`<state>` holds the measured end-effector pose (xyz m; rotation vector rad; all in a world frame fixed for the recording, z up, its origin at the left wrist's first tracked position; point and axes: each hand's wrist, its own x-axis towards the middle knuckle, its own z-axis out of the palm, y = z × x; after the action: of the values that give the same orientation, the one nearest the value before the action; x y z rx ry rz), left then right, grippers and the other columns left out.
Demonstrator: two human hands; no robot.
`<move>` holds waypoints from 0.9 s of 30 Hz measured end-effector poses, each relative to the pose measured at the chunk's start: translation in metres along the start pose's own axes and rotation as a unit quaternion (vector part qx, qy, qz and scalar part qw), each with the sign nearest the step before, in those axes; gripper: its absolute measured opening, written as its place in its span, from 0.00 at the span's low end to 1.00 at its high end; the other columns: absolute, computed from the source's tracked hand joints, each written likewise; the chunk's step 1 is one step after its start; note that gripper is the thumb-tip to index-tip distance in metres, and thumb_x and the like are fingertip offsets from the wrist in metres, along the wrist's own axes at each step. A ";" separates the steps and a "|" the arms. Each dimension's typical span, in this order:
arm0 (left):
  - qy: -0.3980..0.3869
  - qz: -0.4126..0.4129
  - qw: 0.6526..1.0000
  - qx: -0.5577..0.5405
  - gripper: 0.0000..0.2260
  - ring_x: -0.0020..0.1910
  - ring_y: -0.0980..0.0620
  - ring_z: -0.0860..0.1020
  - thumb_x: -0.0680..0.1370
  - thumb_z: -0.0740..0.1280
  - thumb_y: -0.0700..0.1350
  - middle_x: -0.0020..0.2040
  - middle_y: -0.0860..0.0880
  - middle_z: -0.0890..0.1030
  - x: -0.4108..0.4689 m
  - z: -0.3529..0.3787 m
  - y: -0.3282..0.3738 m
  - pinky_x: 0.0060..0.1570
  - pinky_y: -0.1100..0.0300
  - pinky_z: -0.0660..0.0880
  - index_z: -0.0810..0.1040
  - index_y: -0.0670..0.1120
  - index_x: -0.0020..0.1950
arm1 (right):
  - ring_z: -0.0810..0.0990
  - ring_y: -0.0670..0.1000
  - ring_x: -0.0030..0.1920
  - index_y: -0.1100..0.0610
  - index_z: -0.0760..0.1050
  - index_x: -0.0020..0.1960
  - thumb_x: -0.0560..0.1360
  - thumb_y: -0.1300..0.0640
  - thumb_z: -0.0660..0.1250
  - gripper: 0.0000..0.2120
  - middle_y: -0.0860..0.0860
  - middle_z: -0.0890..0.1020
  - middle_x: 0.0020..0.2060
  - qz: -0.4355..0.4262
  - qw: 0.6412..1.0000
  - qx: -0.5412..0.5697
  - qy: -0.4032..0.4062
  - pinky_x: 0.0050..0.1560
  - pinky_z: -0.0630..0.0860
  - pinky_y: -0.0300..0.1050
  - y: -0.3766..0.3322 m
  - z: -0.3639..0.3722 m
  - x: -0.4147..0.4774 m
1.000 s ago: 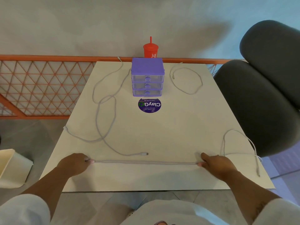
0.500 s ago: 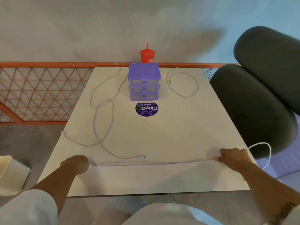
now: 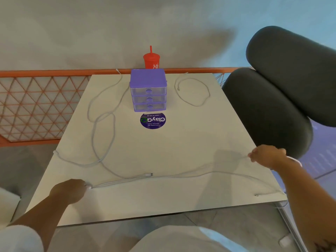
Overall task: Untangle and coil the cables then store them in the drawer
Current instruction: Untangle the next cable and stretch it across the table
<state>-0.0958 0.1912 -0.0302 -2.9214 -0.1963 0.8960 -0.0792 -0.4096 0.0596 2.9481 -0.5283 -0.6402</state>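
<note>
A white cable (image 3: pixel 181 176) runs across the near part of the white table (image 3: pixel 181 146). My left hand (image 3: pixel 70 190) pinches one end of it at the near left. My right hand (image 3: pixel 267 155) grips it further along, raised at the table's right edge; its tail curves back to a plug (image 3: pixel 256 195) near the front right corner. A second long white cable (image 3: pixel 101 131) lies in loops on the left side. A short third cable (image 3: pixel 196 91) forms a loop at the back right. The purple three-drawer box (image 3: pixel 148 90) stands at the back centre with its drawers closed.
A red cup with a straw (image 3: pixel 151 60) stands behind the drawer box. A round purple sticker (image 3: pixel 153 120) is on the table in front of it. A dark grey chair (image 3: pixel 283 91) crowds the right edge. An orange lattice rail (image 3: pixel 36 104) runs along the left and back.
My right hand has moved right and further back, lifting and drawing the cable out sideways. The cable now sags between my hands. My left hand has stayed near the front left.
</note>
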 end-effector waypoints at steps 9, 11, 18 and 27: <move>0.022 -0.021 0.999 0.025 0.18 0.59 0.49 0.76 0.81 0.52 0.54 0.60 0.48 0.78 0.003 0.001 0.007 0.59 0.57 0.71 0.74 0.46 0.62 | 0.73 0.49 0.51 0.48 0.68 0.44 0.76 0.35 0.51 0.18 0.46 0.77 0.48 0.047 0.997 0.024 -0.050 0.64 0.60 0.53 0.023 0.078 -0.033; 0.022 -0.030 0.999 0.026 0.18 0.60 0.49 0.75 0.81 0.51 0.54 0.61 0.47 0.77 0.001 -0.001 0.009 0.59 0.57 0.70 0.73 0.46 0.62 | 0.71 0.48 0.47 0.47 0.63 0.47 0.75 0.34 0.55 0.16 0.46 0.74 0.45 0.030 0.998 0.018 -0.045 0.63 0.60 0.54 0.033 0.076 -0.031; 0.030 -0.042 0.999 -0.014 0.20 0.58 0.49 0.76 0.82 0.49 0.54 0.58 0.47 0.78 0.001 0.009 0.003 0.59 0.57 0.70 0.75 0.46 0.60 | 0.72 0.45 0.48 0.46 0.68 0.51 0.78 0.38 0.49 0.16 0.43 0.73 0.42 -0.069 0.995 -0.037 -0.055 0.59 0.62 0.47 0.054 0.091 -0.035; 0.042 -0.064 0.996 -0.039 0.19 0.59 0.49 0.75 0.82 0.49 0.53 0.60 0.46 0.78 -0.007 0.007 0.011 0.60 0.57 0.69 0.74 0.46 0.61 | 0.74 0.51 0.58 0.48 0.65 0.66 0.76 0.51 0.62 0.18 0.49 0.73 0.58 -0.094 0.976 -0.173 0.088 0.60 0.70 0.44 0.066 0.016 -0.015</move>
<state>-0.1044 0.1794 -0.0328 -2.9696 -0.4168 0.7606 -0.1196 -0.4660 0.0609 2.7024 -0.1055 -0.4258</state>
